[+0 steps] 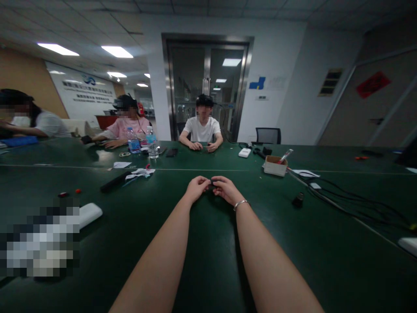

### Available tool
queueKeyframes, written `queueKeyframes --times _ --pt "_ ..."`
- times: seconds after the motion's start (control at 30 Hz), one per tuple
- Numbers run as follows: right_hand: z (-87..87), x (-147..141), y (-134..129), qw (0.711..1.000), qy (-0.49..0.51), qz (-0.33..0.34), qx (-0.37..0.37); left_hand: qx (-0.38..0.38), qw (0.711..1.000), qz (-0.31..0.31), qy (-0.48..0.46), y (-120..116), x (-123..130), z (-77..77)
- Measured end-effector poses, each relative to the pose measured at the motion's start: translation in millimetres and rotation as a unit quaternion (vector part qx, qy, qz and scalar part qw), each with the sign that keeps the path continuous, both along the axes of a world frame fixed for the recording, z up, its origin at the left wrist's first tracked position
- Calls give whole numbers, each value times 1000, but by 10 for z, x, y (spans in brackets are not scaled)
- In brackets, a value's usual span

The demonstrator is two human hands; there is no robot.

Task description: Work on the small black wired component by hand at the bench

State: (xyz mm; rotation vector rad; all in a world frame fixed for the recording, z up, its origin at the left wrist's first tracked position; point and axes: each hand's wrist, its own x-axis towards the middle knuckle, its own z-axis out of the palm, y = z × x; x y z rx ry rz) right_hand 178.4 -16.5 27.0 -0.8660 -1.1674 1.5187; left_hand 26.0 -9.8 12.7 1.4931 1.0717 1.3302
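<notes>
Both my hands are out in front of me over the green table (208,243), fingertips nearly meeting. A small dark object (212,183) shows between them, too small to name. My left hand (197,189) is closed in a pinch at its left side. From the other side, the thumb and fingers of my right hand (225,190) are pinched on it. A silver bracelet (241,204) circles my right wrist. The fingers partly hide whatever they hold.
Opposite sits a person (202,128); two more people are at the left. Water bottles (152,143) stand at the back left. A small box (275,166), a dark clip-like piece (297,200) and black cables (355,195) lie to the right. A white case (90,214) lies left.
</notes>
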Motion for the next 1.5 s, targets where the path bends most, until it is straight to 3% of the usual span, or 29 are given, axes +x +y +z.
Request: queueKeyframes --times 0.53,0.7,0.93,1.13,1.3,1.5 --pt "-31 6 22 999 -23 24 3 38 999 -16 -25 2 -55 3" --pt "-32 4 20 1000 -24 15 3 -7 998 -13 -58 -15 -18 13" --pt "-10 -6 -1 1000 -28 9 -3 21 999 -10 -22 -24 -29 25" --pt "-4 -4 -10 1000 -24 13 -4 -24 999 19 -42 -4 -28 34" --pt "-13 0 -3 1000 -27 14 -4 10 999 23 -29 15 -29 16" --pt "-19 -1 0 1000 -22 15 2 -3 1000 6 -9 25 -22 -8"
